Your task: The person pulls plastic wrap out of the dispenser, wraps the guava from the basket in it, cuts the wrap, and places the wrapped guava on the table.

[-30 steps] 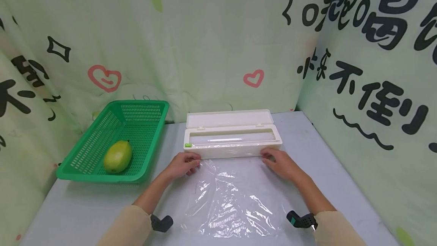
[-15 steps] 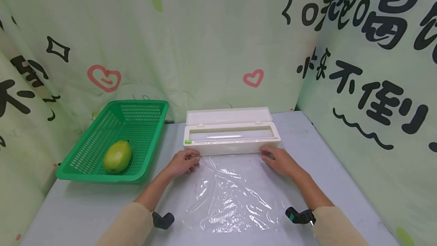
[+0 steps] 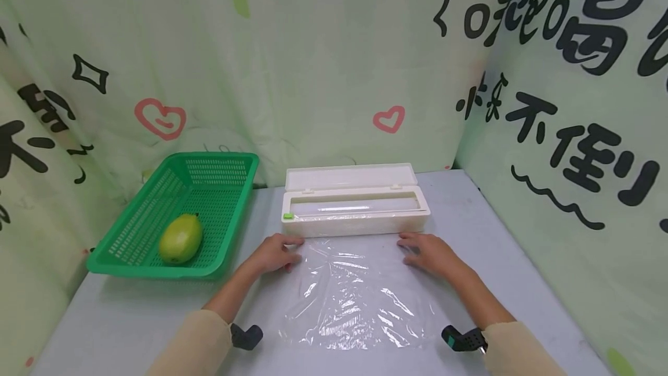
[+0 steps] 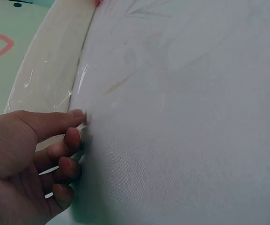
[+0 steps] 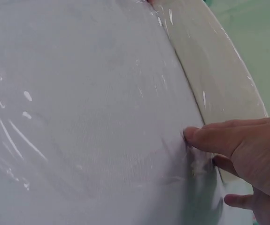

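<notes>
A white cling film dispenser (image 3: 355, 225) stands at the back of the table with its lid up and a green cutter slide at its left end. A sheet of clear cling film (image 3: 349, 306) runs from its front over the tabletop. My left hand (image 3: 275, 252) touches the film's left edge at the dispenser's front corner, its fingers loosely bent. My right hand (image 3: 430, 254) is at the right edge by the other corner, thumb and index apart. In the right wrist view, the extended thumb (image 5: 210, 140) touches the film.
A green plastic basket (image 3: 99, 263) stands at the left, holding a yellow-green fruit (image 3: 180, 239). The white table (image 3: 135, 329) meets printed curtains (image 3: 313, 74) at the back and right.
The dispenser and film have shifted slightly backward. My hands have loosened, and my right fingers have come off the dispenser's front corner onto the film's edge.
</notes>
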{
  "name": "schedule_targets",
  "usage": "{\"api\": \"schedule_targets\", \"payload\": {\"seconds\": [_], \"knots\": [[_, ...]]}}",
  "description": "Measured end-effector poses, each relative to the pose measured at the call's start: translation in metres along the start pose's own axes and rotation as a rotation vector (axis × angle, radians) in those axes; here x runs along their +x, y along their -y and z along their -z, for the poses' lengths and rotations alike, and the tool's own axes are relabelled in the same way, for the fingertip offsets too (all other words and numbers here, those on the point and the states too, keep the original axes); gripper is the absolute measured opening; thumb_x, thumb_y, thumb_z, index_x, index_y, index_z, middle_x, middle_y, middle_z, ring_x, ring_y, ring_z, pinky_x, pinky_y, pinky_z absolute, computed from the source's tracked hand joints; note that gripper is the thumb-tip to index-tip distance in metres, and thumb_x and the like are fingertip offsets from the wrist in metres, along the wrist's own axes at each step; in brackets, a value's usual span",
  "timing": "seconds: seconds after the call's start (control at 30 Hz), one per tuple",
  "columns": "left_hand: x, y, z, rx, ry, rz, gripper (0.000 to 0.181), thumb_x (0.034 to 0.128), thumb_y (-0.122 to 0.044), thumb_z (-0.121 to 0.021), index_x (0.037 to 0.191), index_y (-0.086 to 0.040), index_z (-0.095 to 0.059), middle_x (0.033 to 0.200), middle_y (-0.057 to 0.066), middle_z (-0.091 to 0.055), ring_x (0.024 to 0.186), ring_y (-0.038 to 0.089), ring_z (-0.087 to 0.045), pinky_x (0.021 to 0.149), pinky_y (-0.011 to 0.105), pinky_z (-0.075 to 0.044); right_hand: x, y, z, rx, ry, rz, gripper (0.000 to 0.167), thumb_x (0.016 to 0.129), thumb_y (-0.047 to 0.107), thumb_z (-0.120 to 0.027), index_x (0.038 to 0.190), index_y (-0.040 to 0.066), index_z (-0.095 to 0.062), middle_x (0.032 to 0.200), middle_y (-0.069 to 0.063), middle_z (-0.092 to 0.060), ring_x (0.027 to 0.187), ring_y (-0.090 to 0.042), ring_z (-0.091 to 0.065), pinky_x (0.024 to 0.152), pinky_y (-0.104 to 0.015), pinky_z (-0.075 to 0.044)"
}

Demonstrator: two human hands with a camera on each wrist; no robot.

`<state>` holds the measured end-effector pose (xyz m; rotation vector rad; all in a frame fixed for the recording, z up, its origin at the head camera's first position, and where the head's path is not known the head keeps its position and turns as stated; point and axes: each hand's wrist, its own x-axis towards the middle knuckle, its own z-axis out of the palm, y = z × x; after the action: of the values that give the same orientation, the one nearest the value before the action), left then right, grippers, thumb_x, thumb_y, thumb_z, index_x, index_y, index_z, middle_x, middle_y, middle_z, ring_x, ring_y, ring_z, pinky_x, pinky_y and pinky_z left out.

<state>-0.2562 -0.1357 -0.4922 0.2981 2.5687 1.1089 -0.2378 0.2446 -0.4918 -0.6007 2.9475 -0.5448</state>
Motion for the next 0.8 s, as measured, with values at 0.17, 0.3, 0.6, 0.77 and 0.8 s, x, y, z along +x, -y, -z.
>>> {"api": "schedule_targets", "payload": {"seconds": [0.17, 0.3, 0.6, 0.77, 0.8], "knots": [[-0.009, -0.004, 0.006, 0.19, -0.004, -0.001, 0.059, 0.0756, -0.022, -0.081, 0.131, -0.02, -0.061, 0.049, 0.002, -0.058, 0.047, 0.009, -0.047, 0.051, 0.025, -0.035, -0.006, -0.004, 0.004, -0.002, 0.024, 0.04, 0.046, 0.083, 0.018, -0.074, 0.126, 0.004, -0.063, 0.14, -0.016, -0.054, 0.125, -0.04, -0.053, 0.099, -0.056, -0.045], [-0.012, -0.001, 0.008, 0.278, -0.008, 0.005, 0.059, 0.077, -0.029, -0.08, 0.132, -0.025, -0.06, 0.048, 0.0, -0.056, 0.047, 0.008, -0.046, 0.051, 0.025, -0.035, -0.009, -0.008, 0.006, 0.021, 0.04, 0.048, 0.048, 0.084, 0.02, -0.073, 0.129, 0.006, -0.061, 0.142, -0.015, -0.052, 0.127, -0.041, -0.051, 0.099, -0.056, -0.044], [-0.012, 0.006, 0.007, 0.229, -0.003, -0.047, 0.059, 0.0779, -0.025, -0.079, 0.133, -0.02, -0.06, 0.048, 0.001, -0.057, 0.046, 0.007, -0.047, 0.051, 0.024, -0.036, -0.012, -0.012, 0.007, 0.057, 0.025, 0.062, 0.05, 0.084, 0.019, -0.073, 0.13, 0.004, -0.06, 0.142, -0.016, -0.051, 0.129, -0.041, -0.049, 0.101, -0.057, -0.042], [-0.012, 0.011, 0.006, 0.103, 0.002, -0.096, 0.058, 0.0797, -0.017, -0.077, 0.134, -0.014, -0.059, 0.049, 0.002, -0.057, 0.045, 0.006, -0.042, 0.048, 0.021, -0.031, -0.013, -0.014, 0.005, 0.127, -0.065, 0.079, 0.053, 0.079, 0.016, -0.078, 0.127, 0.002, -0.061, 0.134, -0.015, -0.059, 0.127, -0.039, -0.052, 0.102, -0.054, -0.043], [-0.012, 0.011, 0.007, 0.088, -0.004, -0.1, 0.058, 0.0797, -0.016, -0.077, 0.134, -0.014, -0.058, 0.049, 0.003, -0.057, 0.045, 0.006, -0.042, 0.048, 0.021, -0.031, -0.013, -0.015, 0.005, 0.139, -0.088, 0.081, 0.053, 0.078, 0.015, -0.078, 0.126, 0.002, -0.062, 0.132, -0.014, -0.061, 0.126, -0.038, -0.053, 0.101, -0.053, -0.044]]}}
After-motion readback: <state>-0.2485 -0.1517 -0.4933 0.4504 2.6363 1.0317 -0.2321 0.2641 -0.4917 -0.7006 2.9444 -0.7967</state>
